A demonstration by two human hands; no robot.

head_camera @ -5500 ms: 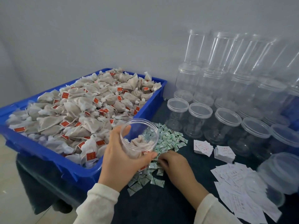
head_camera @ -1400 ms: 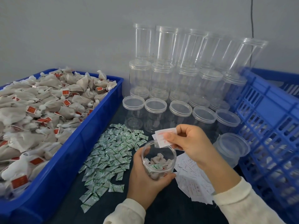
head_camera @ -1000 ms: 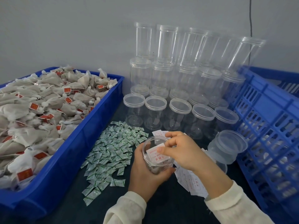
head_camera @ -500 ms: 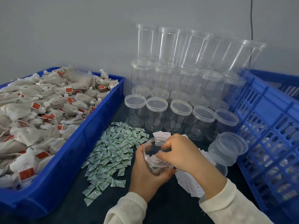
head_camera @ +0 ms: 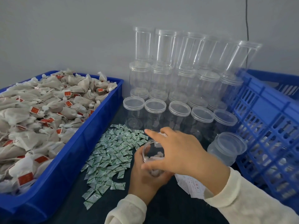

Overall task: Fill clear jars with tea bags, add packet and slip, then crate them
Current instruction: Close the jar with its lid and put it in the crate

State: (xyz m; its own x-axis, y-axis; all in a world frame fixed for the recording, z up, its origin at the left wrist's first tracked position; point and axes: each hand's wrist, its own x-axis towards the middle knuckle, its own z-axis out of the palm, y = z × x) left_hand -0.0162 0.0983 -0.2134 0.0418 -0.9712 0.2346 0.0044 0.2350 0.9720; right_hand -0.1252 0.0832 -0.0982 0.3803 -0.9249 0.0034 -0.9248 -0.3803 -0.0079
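At lower centre, a part-filled jar (head_camera: 152,157) is gripped by the left hand (head_camera: 144,178) and covered by the right hand's (head_camera: 179,152) spread, empty fingers; capping and crating are left.

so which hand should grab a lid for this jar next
Right, probably. The left hand grips the jar, while the right hand is free above its mouth, nearer the loose lids.
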